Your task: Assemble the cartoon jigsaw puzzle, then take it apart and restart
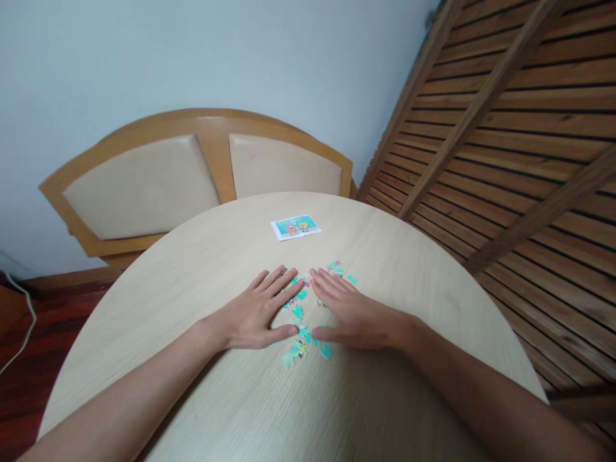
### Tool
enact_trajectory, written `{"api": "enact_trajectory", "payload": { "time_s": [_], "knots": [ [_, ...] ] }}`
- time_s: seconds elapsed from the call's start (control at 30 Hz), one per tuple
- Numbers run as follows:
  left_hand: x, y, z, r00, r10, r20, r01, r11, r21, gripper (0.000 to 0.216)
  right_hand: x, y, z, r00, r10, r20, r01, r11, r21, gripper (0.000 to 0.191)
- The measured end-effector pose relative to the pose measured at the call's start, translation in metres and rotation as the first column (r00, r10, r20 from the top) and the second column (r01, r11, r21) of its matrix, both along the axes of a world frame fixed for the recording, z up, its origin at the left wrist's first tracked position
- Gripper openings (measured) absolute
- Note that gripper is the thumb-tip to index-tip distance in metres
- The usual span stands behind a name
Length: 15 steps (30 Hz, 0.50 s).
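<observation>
Both of my hands lie flat on a round pale wooden table. My left hand rests palm down with fingers stretched out, just left of a scatter of small turquoise puzzle pieces. My right hand lies the same way on the right of the scatter, fingers extended and partly over some pieces. The thumbs nearly meet below the pieces. More loose pieces lie beyond my right fingertips. Neither hand holds anything.
A small printed picture card lies farther back on the table. Behind the table stands a wooden bench back with two beige cushions against a pale wall. Slatted wooden panelling fills the right. A white cable lies on the floor at left.
</observation>
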<state>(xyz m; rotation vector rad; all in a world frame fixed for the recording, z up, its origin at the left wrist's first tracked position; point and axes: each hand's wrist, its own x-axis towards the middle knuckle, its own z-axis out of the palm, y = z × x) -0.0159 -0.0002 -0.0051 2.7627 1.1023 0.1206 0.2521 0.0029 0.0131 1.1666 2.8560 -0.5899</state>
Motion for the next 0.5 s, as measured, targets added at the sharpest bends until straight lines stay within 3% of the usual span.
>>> {"api": "enact_trajectory", "payload": {
  "time_s": [0.13, 0.23, 0.5],
  "knots": [
    [0.006, -0.009, 0.001, 0.999, -0.043, 0.017, 0.043, 0.999, -0.019, 0.101, 0.015, 0.018, -0.005, 0.989, -0.149, -0.017, 0.15, 0.983, 0.108, 0.094],
    [0.012, -0.014, -0.001, 0.999, -0.042, 0.023, 0.042, 0.999, -0.02, 0.108, 0.022, 0.027, -0.015, 0.969, -0.246, 0.008, 0.244, 0.964, 0.102, 0.089],
    [0.015, 0.001, -0.008, 0.992, 0.127, 0.005, -0.127, 0.992, -0.012, 0.095, 0.009, 0.017, -0.013, 0.998, -0.061, 0.01, 0.06, 0.998, 0.02, 0.099]
  ]
}}
